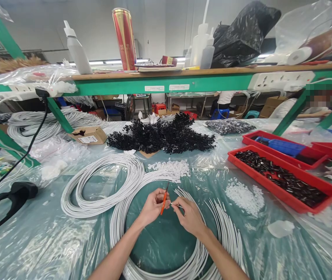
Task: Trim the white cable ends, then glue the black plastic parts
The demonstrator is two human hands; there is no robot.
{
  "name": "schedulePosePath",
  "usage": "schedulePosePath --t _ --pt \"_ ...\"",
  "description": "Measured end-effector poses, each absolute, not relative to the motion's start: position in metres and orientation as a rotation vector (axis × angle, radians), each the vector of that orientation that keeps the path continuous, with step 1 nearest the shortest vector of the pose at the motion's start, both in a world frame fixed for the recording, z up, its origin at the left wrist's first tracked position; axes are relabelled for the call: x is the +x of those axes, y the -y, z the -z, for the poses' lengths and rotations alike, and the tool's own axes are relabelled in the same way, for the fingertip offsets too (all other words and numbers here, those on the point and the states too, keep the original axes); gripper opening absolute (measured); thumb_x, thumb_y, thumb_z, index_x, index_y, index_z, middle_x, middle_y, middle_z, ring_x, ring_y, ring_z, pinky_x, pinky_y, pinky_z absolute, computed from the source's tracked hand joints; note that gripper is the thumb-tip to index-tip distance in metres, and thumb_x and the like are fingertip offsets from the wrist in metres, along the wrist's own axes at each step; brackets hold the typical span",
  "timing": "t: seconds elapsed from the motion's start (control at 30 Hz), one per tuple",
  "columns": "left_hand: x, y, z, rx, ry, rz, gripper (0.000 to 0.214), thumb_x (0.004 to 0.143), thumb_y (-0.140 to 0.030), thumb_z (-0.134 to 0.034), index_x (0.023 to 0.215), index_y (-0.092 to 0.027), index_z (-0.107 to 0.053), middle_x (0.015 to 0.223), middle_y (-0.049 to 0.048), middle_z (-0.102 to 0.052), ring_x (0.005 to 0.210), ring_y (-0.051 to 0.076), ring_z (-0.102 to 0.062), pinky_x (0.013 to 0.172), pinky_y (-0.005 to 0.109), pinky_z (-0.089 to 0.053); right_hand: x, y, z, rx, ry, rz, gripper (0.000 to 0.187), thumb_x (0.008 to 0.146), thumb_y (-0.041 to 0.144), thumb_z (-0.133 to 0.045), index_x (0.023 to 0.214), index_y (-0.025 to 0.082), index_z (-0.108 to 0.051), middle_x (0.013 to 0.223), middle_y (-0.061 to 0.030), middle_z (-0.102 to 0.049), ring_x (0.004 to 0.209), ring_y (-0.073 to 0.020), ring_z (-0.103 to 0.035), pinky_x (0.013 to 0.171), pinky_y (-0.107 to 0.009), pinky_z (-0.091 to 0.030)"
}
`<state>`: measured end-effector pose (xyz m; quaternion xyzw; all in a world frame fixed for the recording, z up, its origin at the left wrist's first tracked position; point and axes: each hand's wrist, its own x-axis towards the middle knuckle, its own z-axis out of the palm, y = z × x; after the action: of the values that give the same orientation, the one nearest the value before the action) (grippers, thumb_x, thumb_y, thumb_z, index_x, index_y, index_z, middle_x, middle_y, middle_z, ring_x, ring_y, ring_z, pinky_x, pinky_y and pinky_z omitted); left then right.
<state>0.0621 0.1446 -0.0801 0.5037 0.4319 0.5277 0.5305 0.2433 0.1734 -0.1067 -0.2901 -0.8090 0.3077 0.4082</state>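
My left hand (153, 205) is closed around a small orange-handled screwdriver (164, 202), its thin dark tip pointing up and away. Close beside it, my right hand (189, 216) pinches the end of a white cable (174, 205) between thumb and fingertips. The fingertips of both hands nearly meet, and what lies between them is too small to make out. Under my forearms lies a large coil of white cables (118, 223), with many loose ends fanned out to the right. Small white plastic pieces (180, 167) are heaped just beyond the hands.
Another white cable coil (75, 186) lies left. Black-tipped parts (166, 136) are piled behind. A red tray (285, 179) of dark pieces and a second white heap (244, 196) sit right. A green shelf beam (119, 83) spans the back; a black-handled tool (20, 196) lies far left.
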Motion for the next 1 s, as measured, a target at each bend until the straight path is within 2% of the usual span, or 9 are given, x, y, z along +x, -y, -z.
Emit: schedulePosePath --t 0.17,0.3,0.4,0.53,0.7,0.87,1.0 --pt "0.063 -0.143 0.08 1.213 -1.043 -1.288 0.061 0.068 -0.061 -0.089 0.091 -0.014 -0.056 0.072 -0.0009 -0.057 0.063 0.009 -0.053 0.062 0.023 -0.045 0.244 -0.175 0.109 -0.713 2.05 -0.934 0.03 0.106 0.034 -0.044 0.082 0.023 -0.056 0.06 0.0013 -0.055 0.053 -0.0157 -0.049 0.057 -0.029 -0.034" --pt "0.062 -0.14 0.08 1.24 -1.043 -1.302 0.058 0.071 -0.057 -0.089 0.092 -0.014 -0.057 0.077 0.0012 -0.061 0.066 0.01 -0.055 0.063 0.023 -0.045 0.24 -0.175 0.112 -0.698 1.99 -1.149 0.041 0.108 0.048 -0.037 0.081 0.022 -0.054 0.057 0.0015 -0.054 0.05 -0.0146 -0.049 0.055 -0.027 -0.037" --pt "0.061 -0.139 0.081 1.261 -1.043 -1.312 0.055 0.074 -0.055 -0.088 0.095 -0.013 -0.058 0.08 0.0025 -0.062 0.068 0.011 -0.055 0.065 0.023 -0.046 0.238 -0.176 0.113 -0.676 1.936 -1.328 0.051 0.106 0.062 -0.035 0.08 0.022 -0.051 0.054 0.0019 -0.051 0.048 -0.0141 -0.048 0.051 -0.026 -0.039" --pt "0.061 -0.137 0.079 1.301 -1.042 -1.312 0.052 0.077 -0.054 -0.086 0.096 -0.013 -0.059 0.08 0.003 -0.063 0.068 0.011 -0.055 0.065 0.023 -0.045 0.237 -0.178 0.11 -0.643 1.914 -1.46 0.058 0.101 0.073 -0.037 0.077 0.022 -0.05 0.051 0.0019 -0.05 0.043 -0.0135 -0.043 0.045 -0.025 -0.034" --pt "0.06 -0.136 0.074 1.368 -1.104 -1.292 0.05 0.081 -0.056 -0.081 0.095 -0.014 -0.06 0.08 0.0034 -0.062 0.07 0.012 -0.055 0.065 0.023 -0.045 0.239 -0.175 0.105 -0.679 1.885 -1.322 0.047 0.103 0.061 -0.048 0.08 0.021 -0.057 0.068 -0.0033 -0.065 0.061 -0.017 -0.057 0.061 -0.028 -0.043" --pt "0.059 -0.138 0.078 1.33 -1.109 -1.283 0.055 0.077 -0.06 -0.083 0.093 -0.014 -0.058 0.077 0.0023 -0.06 0.066 0.011 -0.052 0.059 0.021 -0.043 0.239 -0.174 0.106 -0.738 1.914 -1.133 0.035 0.102 0.045 -0.054 0.079 0.02 -0.062 0.073 -0.0042 -0.066 0.06 -0.0161 -0.051 0.055 -0.027 -0.032" --pt "0.06 -0.141 0.085 1.298 -1.116 -1.302 0.059 0.075 -0.063 -0.083 0.094 -0.013 -0.057 0.076 0.0017 -0.059 0.066 0.011 -0.053 0.061 0.022 -0.044 0.238 -0.174 0.11 -0.77 1.944 -1.007 0.031 0.103 0.038 -0.052 0.08 0.02 -0.062 0.072 -0.0033 -0.064 0.057 -0.0151 -0.048 0.055 -0.028 -0.03"
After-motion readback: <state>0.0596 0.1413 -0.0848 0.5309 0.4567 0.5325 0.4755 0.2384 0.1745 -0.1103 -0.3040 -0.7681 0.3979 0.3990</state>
